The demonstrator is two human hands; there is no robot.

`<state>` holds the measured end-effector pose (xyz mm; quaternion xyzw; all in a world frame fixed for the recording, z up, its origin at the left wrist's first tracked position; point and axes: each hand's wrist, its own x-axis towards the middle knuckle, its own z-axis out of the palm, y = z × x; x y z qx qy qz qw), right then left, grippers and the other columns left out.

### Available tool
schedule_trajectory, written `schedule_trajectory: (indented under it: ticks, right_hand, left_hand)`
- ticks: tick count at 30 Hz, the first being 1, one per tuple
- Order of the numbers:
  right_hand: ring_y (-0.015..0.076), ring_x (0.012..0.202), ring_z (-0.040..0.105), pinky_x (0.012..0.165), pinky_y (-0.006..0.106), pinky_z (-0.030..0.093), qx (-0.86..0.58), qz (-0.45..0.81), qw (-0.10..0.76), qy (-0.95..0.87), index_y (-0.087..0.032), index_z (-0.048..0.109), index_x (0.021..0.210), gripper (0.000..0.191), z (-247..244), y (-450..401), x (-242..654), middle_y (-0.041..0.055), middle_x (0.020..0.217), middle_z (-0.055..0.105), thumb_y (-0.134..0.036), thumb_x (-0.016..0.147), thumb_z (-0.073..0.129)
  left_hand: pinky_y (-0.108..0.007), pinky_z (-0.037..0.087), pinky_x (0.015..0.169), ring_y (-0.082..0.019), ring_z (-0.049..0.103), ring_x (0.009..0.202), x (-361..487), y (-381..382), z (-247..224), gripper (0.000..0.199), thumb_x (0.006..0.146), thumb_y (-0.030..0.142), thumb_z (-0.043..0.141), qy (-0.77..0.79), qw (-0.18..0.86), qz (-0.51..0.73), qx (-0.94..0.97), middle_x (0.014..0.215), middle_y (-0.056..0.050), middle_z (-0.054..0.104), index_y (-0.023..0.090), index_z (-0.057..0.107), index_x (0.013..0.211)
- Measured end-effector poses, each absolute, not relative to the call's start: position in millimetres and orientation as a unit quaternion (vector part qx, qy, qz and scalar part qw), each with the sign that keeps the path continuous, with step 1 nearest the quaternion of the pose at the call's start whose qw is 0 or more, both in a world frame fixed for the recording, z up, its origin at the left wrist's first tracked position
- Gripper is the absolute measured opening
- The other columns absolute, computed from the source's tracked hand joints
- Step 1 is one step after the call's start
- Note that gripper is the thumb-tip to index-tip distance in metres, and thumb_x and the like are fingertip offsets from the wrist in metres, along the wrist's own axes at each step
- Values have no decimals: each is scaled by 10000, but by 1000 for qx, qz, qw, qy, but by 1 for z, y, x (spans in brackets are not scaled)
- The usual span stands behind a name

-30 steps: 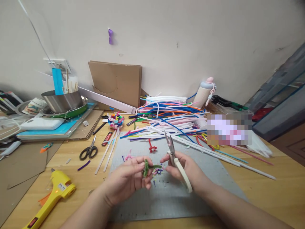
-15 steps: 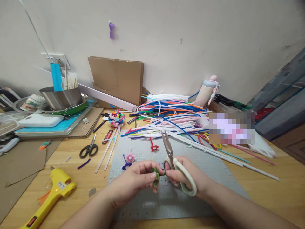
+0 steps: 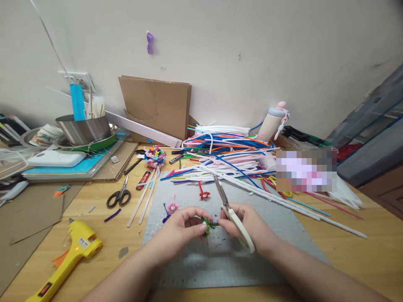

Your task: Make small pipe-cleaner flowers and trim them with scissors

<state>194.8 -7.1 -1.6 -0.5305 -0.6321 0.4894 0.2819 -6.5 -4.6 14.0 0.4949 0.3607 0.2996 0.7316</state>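
The nearest risk sits between the 2 hands: should the fingers pull unevenly, the green fuzzy flower (image 3: 206,226) could lose its shape, or its thin stem (image 3: 215,224) could bend. The pale-handled scissors (image 3: 241,233) add another hazard, since a turn of the right wrist might swing the blades toward the flower or the other hand.

The left hand (image 3: 180,235) has its thumb and fingers together, clamped on the flower's petals just above the gray cutting mat (image 3: 252,270). The right hand (image 3: 252,228) is curled around the scissors' handles, blades pointing away from the person — and its thumb and fingertips also appear to close on the stem's end, though the exact contact is too small to tell.

Left of the mat, a yellow glue gun (image 3: 82,241) rests on the wooden counter (image 3: 113,228), an orange glow on its body; if hot, it could burn a straying arm. Farther off, 3 flowers lie on the mat — purple (image 3: 166,219), pink (image 3: 172,207) and red (image 3: 204,196) — before a pile of fuzzy stems (image 3: 229,147).
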Motion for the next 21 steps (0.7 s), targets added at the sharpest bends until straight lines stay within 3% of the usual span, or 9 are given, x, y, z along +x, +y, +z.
schedule_trajectory:
  ticks: [4, 9, 21]
  right_hand:
    - [143, 653, 458, 604, 268, 337, -528, 315, 282, -736, -194, 486, 744, 211, 10, -4, 214, -3, 709, 538, -386, 744, 575]
    - [171, 733, 460, 695, 319, 276, -507, 63, 210, -834, -196, 506, 757, 185, 13, 1, 227, 20, 831, 575, -336, 714, 620]
    - [161, 725, 474, 708, 327, 224, -491, 12, 182, -852, -210, 527, 735, 124, 10, -2, 224, -7, 782, 586, -316, 734, 590]
  left_hand:
    - [-236, 385, 630, -102, 518, 675, -16, -1, 18, 249, 722, 259, 681, 341, 743, 375, 437, 788, -9, 574, 172, 619, 947]
    - [-215, 380, 620, -79, 489, 659, -24, 4, 23, 243, 718, 204, 682, 351, 737, 437, 377, 808, -3, 533, 168, 602, 945]
    - [-206, 335, 553, -73, 433, 611, -24, 5, 20, 201, 734, 198, 656, 353, 732, 407, 417, 759, -6, 507, 151, 593, 919]
